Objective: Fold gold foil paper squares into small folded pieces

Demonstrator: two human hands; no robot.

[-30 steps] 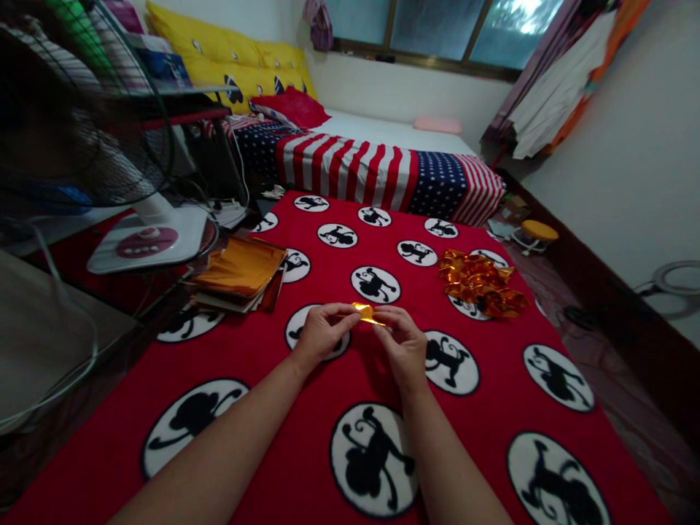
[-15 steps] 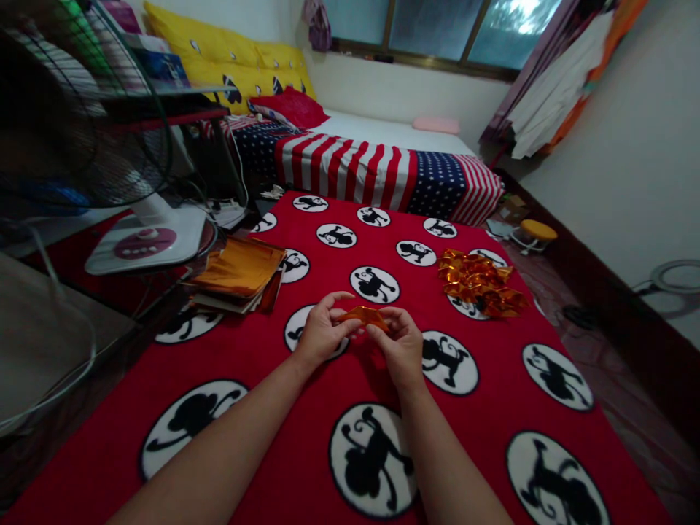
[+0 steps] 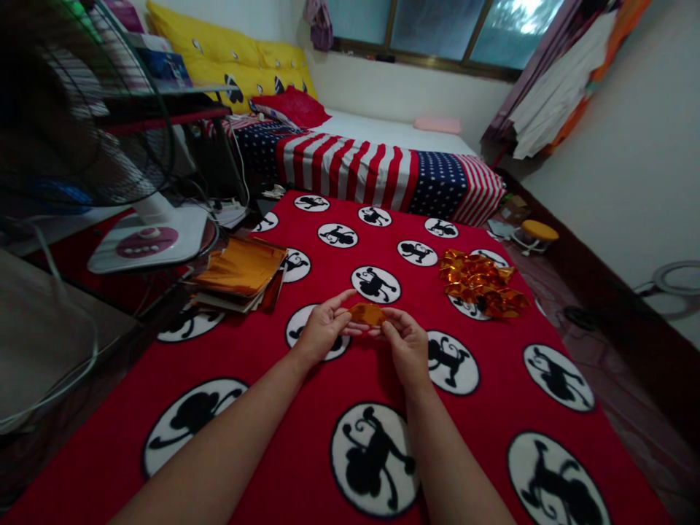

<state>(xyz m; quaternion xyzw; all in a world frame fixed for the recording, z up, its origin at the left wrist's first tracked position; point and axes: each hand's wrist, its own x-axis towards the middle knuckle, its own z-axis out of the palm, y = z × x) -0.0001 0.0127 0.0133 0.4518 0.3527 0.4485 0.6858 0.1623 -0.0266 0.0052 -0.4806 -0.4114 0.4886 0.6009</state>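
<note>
Left hand [image 3: 318, 333] and right hand [image 3: 409, 346] pinched opposite ends of one folded gold piece [image 3: 367, 314] over the red cloth [image 3: 298, 445], a heap of shaped pieces [image 3: 481, 286], far right, seemingly finished, stacked flat sheets [image 3: 240, 264], far left, awaiting folding.

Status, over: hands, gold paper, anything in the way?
Left hand, right hand: pinching gold paper at opposite ends. Looks folded. Paper stack to left, shiny pile to right, both apart from hands.

Beyond the gold piece [image 3: 367, 314], one can pass low over the red blanket [image 3: 377, 244]. To its left, the sheet stack [image 3: 240, 266] stands in the way; to its right, the shiny heap [image 3: 481, 284] does.
</note>
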